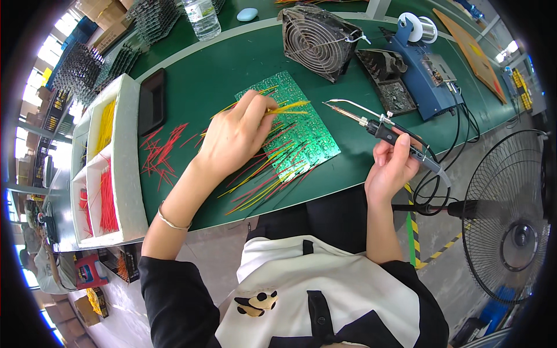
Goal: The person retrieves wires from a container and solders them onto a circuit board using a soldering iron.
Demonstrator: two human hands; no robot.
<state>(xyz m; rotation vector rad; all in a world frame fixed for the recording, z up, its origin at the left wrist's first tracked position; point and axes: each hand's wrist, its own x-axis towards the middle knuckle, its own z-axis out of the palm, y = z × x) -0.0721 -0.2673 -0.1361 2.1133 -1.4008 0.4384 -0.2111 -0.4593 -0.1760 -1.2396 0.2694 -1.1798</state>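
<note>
My left hand (239, 130) is closed on a few yellow wires (290, 108), whose ends stick out to the right past its fingers. Beneath it lies a green circuit board panel (310, 136) made of many small boards, with red, yellow and black wires (264, 174) trailing off its near left side. In my right hand (394, 162) is a soldering iron (386, 132) with a thin metal feed tube along it. Its tip points left and stays clear of the panel. Loose red wires (159, 153) are scattered left of the panel.
A white foam box (130, 174) with yellow and red wires stands at the left, beside a black tray (152, 98). At the back are a square fan (316, 43), a blue solder feeder (420, 75) and a water bottle (202, 18). A pedestal fan (510, 220) stands right.
</note>
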